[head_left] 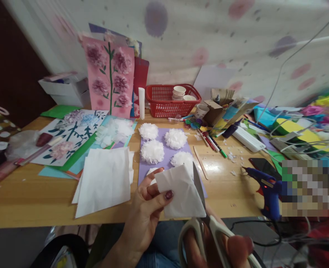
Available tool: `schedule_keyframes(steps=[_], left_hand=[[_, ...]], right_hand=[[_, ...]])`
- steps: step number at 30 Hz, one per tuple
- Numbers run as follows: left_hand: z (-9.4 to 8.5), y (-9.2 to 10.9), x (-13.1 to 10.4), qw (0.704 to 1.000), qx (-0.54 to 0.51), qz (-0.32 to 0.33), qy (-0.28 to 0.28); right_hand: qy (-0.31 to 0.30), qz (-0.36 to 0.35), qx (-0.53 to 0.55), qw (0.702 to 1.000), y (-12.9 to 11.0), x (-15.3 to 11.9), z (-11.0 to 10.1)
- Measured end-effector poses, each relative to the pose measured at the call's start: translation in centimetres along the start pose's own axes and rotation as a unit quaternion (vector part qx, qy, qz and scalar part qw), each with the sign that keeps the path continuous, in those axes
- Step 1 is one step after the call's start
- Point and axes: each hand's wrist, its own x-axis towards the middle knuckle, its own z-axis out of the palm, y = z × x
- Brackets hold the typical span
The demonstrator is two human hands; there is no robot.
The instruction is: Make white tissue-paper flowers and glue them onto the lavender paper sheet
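My left hand [146, 214] pinches a folded square of white tissue paper [181, 190] between thumb and fingers. White-handled scissors [192, 230] are in my right hand [234, 249], fingers through the loops. Their dark blades stand along the right edge of the folded paper, one of them partly hidden behind it. Beyond my hands lies a purple sheet [161, 175] bearing several fluffy white paper flowers [152, 151]. Part of that sheet is covered by the paper I hold. A stack of white tissue sheets [104, 182] rests to the left of my left hand.
A blue glue gun [268, 191] stands at the right table edge, its cable hanging down. Pens [213, 143], a wooden stick [200, 162] and paper scraps lie nearer the middle. At the back are a red basket [164, 108] with cups and a pink flower picture [97, 82].
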Motion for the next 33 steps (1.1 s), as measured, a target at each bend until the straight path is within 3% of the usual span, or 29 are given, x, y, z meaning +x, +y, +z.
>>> schedule_keyframes(steps=[4,7,10,11,13,15,17,18,21,25,33], left_hand=[[0.3,0.3,-0.2,1.0,-0.004,0.003,0.009],[0.5,0.6,-0.4,1.0,-0.002,0.012,0.013],[0.2,1.0,-0.3,1.0,0.009,0.025,0.01],[0.0,1.1,-0.3,0.999,0.012,0.029,0.008],[-0.4,1.3,-0.1,0.999,0.016,0.037,0.003],[-0.6,1.4,0.1,0.999,0.015,0.046,0.006],[-0.7,1.5,0.3,0.999,0.012,0.051,0.012],[-0.8,1.4,0.4,0.998,0.01,0.052,0.016],[-0.7,1.4,0.7,0.999,0.018,0.043,0.021],[-0.3,1.4,0.6,0.999,0.032,0.032,0.021],[1.1,1.4,0.0,0.998,0.059,0.01,0.016]], right_hand=[[0.006,-0.023,0.021,0.999,1.3,0.8,0.0],[0.043,-0.069,-0.008,0.997,1.4,0.9,-0.2],[0.198,-0.142,-0.118,0.963,-0.2,0.5,-1.8],[0.285,-0.159,-0.196,0.925,-1.0,0.3,-2.8],[0.372,-0.145,-0.364,0.842,-2.6,0.0,-5.1],[0.454,-0.108,-0.521,0.714,-3.7,-0.1,-7.4],[0.465,-0.057,-0.63,0.62,-4.1,0.1,-8.9],[0.458,-0.032,-0.666,0.588,-4.2,0.3,-9.3],[0.429,0.03,-0.728,0.534,-4.3,0.9,-9.3],[0.375,0.106,-0.763,0.516,-5.2,0.8,-8.3],[0.374,0.111,-0.721,0.572,-5.5,0.2,-7.4]])
